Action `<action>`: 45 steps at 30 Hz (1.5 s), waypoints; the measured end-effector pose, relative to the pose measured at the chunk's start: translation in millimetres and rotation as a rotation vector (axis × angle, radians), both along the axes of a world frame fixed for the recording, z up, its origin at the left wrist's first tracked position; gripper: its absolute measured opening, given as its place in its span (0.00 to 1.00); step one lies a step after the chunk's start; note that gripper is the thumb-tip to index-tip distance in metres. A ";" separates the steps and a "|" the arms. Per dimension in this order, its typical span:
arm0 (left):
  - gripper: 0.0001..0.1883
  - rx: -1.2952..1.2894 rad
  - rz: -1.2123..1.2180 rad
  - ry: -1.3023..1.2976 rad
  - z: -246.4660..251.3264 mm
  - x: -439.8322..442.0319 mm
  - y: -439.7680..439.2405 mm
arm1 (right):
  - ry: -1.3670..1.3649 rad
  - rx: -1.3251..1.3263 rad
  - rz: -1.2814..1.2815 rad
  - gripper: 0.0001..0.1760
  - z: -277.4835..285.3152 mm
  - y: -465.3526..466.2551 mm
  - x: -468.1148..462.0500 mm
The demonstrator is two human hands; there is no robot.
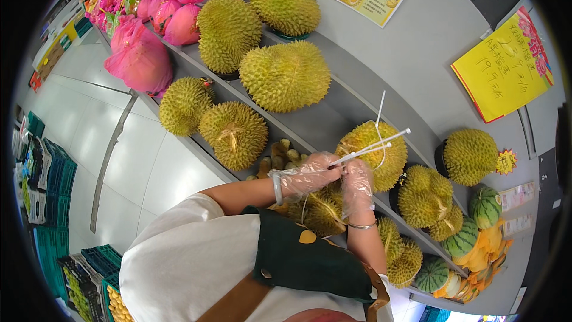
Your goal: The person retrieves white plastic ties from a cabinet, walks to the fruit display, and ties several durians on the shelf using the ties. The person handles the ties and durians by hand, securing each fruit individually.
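My left hand point(309, 173), in a clear plastic glove, holds a bunch of white cable ties point(374, 146) that points up to the right. Right beside it is my right hand point(357, 183), gloved too, its fingertips bent in at the near end of the ties; whether they grip a tie cannot be told. Behind the ties a durian point(388, 172) stands on the shelf with a white tie looped around it, the tie's tail sticking up. Below my hands another durian point(319, 212) shows a split husk and a thin white band, partly hidden by my hands and the dark green apron.
Several durians point(286, 76) stand on the stepped grey shelf point(308, 118). Pink bagged goods point(143, 60) fill its upper left; watermelons point(460, 237) lie at the lower right. A yellow sign point(502, 67) with handwriting is at the right. Green crates point(51, 250) stand across the tiled floor.
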State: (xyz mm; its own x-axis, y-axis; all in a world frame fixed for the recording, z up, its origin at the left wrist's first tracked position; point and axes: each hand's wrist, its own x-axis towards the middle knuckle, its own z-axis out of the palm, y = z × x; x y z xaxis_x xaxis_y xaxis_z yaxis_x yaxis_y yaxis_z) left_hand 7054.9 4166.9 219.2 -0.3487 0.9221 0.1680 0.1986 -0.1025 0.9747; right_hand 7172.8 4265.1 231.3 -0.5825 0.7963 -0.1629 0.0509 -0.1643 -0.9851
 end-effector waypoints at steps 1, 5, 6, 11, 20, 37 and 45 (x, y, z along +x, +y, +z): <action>0.10 -0.025 -0.003 -0.017 -1.3 0.7 -0.7 | 0.001 0.005 -0.021 0.11 -1.1 0.2 -0.6; 0.13 -0.064 -0.025 0.045 4.4 2.7 -6.6 | -0.058 0.089 -0.141 0.11 1.9 8.1 1.3; 0.14 -0.087 -0.084 0.070 -4.0 2.1 -7.1 | -0.018 0.054 -0.182 0.11 3.1 11.7 1.7; 0.14 -0.077 -0.172 0.139 -15.8 20.4 -20.4 | 0.165 -0.033 -0.290 0.14 -4.5 35.4 16.8; 0.07 -0.113 -0.207 -0.167 -56.0 16.6 -40.4 | -0.059 0.519 -0.074 0.12 1.6 26.8 48.4; 0.06 -0.064 0.018 -0.972 -26.3 6.2 -7.5 | -0.525 0.490 0.086 0.13 -11.1 -11.7 120.9; 0.06 -0.078 -0.126 -0.682 -11.7 38.3 -3.9 | -0.517 0.541 0.151 0.07 -16.6 -15.5 146.2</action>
